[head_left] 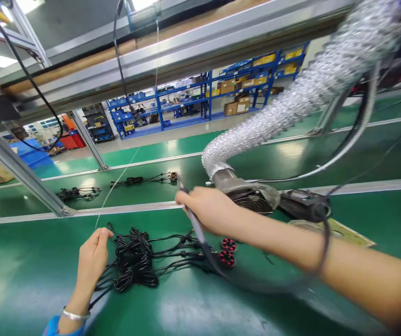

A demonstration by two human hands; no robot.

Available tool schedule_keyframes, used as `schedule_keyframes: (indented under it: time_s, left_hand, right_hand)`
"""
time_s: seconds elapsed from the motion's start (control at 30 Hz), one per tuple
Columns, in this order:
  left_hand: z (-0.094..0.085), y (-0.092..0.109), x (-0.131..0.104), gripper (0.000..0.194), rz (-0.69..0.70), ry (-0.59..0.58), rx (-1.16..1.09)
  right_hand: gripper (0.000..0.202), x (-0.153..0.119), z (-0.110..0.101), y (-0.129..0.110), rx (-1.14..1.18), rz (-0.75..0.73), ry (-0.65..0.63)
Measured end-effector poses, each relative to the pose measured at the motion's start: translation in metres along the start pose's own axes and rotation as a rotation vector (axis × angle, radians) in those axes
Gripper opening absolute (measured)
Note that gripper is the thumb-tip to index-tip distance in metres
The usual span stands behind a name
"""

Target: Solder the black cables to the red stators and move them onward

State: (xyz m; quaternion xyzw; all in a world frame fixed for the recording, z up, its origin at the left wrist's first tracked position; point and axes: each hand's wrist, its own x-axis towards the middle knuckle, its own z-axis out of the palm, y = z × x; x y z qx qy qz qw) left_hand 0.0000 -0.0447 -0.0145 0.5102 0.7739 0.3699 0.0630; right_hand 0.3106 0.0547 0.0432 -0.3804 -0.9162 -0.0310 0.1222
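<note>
My right hand [205,210] is closed around the grey handle of a soldering iron [196,226]; its cable loops below my forearm. The iron's tip points away from me, close to a small round copper-coloured coil part [173,177] on the far strip of the bench. On the left, my left hand [93,254] pinches a thin silvery solder wire [114,184] that runs up and away. Beside that hand lies a heap of bundled black cables [134,259]. Their right ends reach round red-and-black coil parts [227,258], partly behind the iron's cable.
A silver flexible duct [256,119] comes down to a dark fume hood [252,196]. A black stand [303,205] is right of it. More cable bundles [78,193] lie on the far strip. Metal posts [90,140] and a low rail [127,208] cross the green bench.
</note>
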Motion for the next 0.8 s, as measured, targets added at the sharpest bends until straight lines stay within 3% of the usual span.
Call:
schedule_keyframes:
  time_s: [0.1, 0.23, 0.33, 0.43, 0.5, 0.6, 0.7, 0.8]
  left_hand:
    - [0.018, 0.034, -0.024, 0.041, 0.110, -0.185, -0.082]
    - [0.046, 0.086, -0.061, 0.042, 0.236, -0.494, -0.043]
    - [0.065, 0.116, -0.087, 0.039, 0.294, -0.712, 0.036]
    - [0.077, 0.134, -0.110, 0.035, 0.421, -0.901, 0.181]
    - [0.084, 0.142, -0.123, 0.034, 0.507, -0.958, 0.270]
    - [0.095, 0.151, -0.138, 0.025, 0.562, -0.952, 0.302]
    - [0.108, 0.156, -0.147, 0.045, 0.554, -0.899, 0.288]
    - [0.123, 0.157, -0.152, 0.058, 0.504, -0.868, 0.271]
  right_hand:
    - [0.018, -0.080, 0.038, 0.009, 0.050, -0.130, 0.040]
    - [0.022, -0.131, 0.085, 0.023, 0.129, -0.183, 0.128]
    - [0.024, -0.151, 0.095, 0.025, 0.201, -0.193, 0.139]
    - [0.026, -0.174, 0.087, 0.022, 0.263, -0.189, 0.123]
    - [0.025, -0.188, 0.078, 0.022, 0.340, -0.179, 0.155]
    - [0.030, -0.197, 0.067, 0.028, 0.448, -0.168, 0.289]
    - [0.038, -0.195, 0.066, 0.035, 0.466, -0.199, 0.334]
    - [0.043, -0.190, 0.073, 0.037, 0.459, -0.257, 0.247]
